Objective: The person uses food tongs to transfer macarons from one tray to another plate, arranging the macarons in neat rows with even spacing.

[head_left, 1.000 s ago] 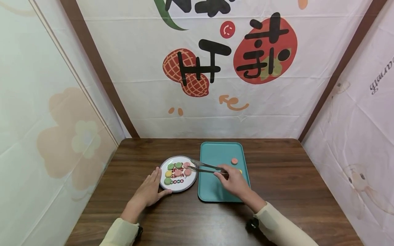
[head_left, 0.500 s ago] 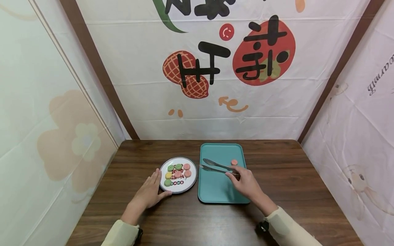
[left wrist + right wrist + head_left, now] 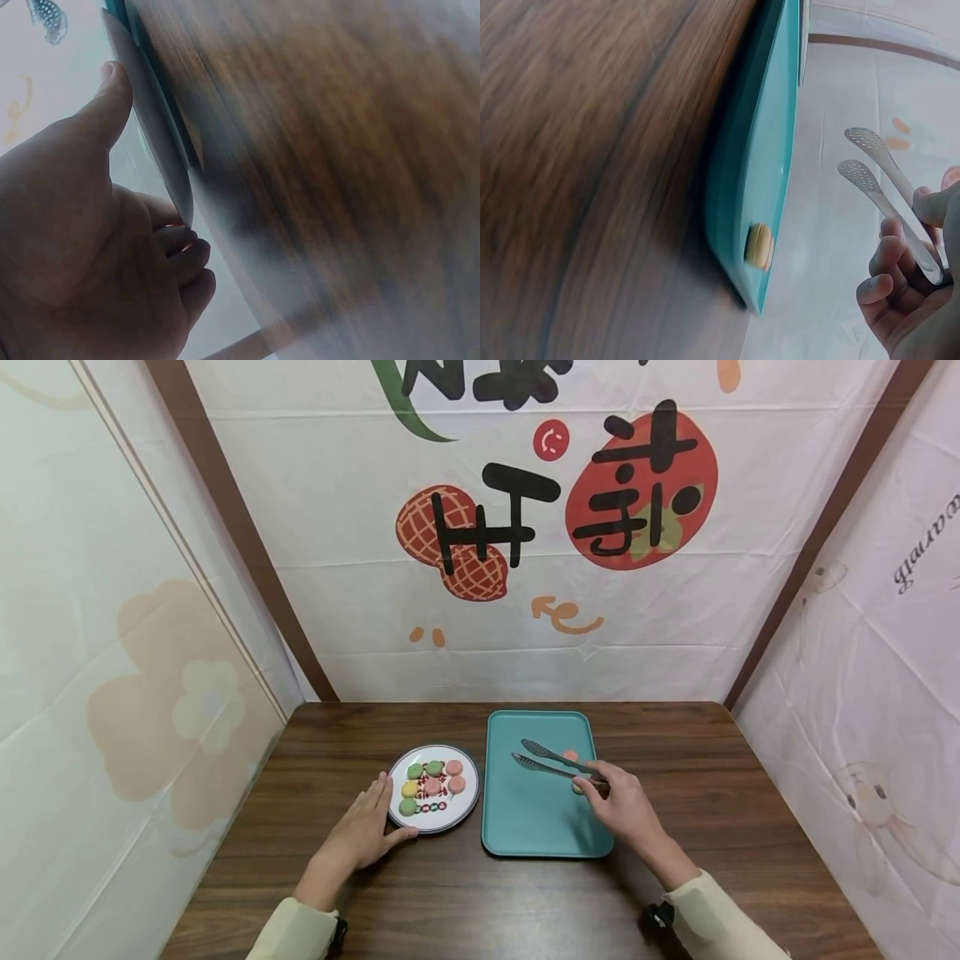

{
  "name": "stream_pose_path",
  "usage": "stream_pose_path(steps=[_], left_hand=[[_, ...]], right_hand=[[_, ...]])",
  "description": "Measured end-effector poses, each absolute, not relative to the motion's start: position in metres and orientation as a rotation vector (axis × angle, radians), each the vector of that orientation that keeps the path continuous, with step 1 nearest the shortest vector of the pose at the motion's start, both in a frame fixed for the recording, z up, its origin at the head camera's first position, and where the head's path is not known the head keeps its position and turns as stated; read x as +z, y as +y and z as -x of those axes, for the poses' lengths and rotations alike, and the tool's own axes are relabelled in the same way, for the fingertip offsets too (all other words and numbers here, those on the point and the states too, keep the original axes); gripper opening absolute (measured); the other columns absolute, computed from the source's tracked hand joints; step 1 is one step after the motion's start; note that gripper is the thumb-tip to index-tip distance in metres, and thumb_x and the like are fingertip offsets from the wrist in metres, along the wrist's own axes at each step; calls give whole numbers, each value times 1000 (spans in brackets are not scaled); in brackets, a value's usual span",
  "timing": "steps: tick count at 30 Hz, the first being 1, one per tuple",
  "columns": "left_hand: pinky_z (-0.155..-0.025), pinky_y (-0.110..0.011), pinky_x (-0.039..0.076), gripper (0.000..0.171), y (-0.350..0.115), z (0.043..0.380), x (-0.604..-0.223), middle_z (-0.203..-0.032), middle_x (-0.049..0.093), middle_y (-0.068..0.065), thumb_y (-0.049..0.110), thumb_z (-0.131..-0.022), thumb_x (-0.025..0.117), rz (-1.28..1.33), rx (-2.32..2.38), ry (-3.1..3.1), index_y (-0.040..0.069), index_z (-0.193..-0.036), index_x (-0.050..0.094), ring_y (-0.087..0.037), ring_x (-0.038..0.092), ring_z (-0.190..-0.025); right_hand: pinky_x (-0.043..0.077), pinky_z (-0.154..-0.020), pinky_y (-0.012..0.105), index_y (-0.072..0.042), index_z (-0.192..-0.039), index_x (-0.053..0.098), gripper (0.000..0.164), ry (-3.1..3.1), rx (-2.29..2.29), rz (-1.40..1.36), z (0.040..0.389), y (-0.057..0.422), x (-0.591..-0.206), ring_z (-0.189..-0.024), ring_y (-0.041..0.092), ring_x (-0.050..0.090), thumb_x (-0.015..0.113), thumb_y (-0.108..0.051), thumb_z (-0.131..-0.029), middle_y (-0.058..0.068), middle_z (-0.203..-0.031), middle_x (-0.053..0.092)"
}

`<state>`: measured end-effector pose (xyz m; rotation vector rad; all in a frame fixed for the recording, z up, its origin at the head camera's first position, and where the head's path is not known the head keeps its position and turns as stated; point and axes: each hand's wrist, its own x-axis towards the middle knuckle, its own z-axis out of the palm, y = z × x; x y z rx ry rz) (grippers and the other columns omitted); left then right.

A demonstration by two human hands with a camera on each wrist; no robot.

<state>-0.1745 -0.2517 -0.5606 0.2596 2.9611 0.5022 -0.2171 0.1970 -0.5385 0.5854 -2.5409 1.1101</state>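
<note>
My left hand (image 3: 362, 828) lies against the left side of a white plate (image 3: 453, 814) with a dark rim, fingers straight and thumb spread along the near edge. Several green, pink and yellow macarons (image 3: 432, 787) sit on that plate. In my right hand (image 3: 626, 806) I hold metal tongs (image 3: 551, 759) over a teal tray (image 3: 525, 827); their perforated tips are apart with nothing between them. Under the tongs, at the tray's right side, are a pink macaron (image 3: 571, 755) and a yellow macaron (image 3: 760, 246), both partly covered in the head view.
A brown wooden table (image 3: 465, 902) carries the plate and, just right of it, the tray. White printed cloth walls (image 3: 480, 672) close off the back and both sides.
My right hand has drawn the tongs rightward, from above the plate's pink macarons to above the tray's right part. The left hand stays at the plate.
</note>
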Motion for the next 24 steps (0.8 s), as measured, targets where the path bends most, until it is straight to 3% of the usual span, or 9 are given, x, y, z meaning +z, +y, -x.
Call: stream_pose_path(steps=[8, 24], left_hand=[[-131, -61, 21, 110, -252, 175, -563, -174, 14, -33, 61, -100, 68, -251, 508, 2962, -13, -165, 19, -48, 20, -161], [-131, -61, 21, 110, -249, 174, -560, -174, 13, -33, 61, -101, 67, -246, 506, 2953, -13, -166, 18, -50, 20, -160]], right_hand=[[51, -56, 26, -2, -121, 75, 28, -2563, 1065, -490, 219, 213, -540, -69, 10, 57, 79, -21, -101, 4, -91, 69], [47, -56, 26, -2, -119, 75, 25, -2551, 1028, -448, 218, 239, -546, -67, 12, 54, 77, -22, -103, 2, -88, 67]])
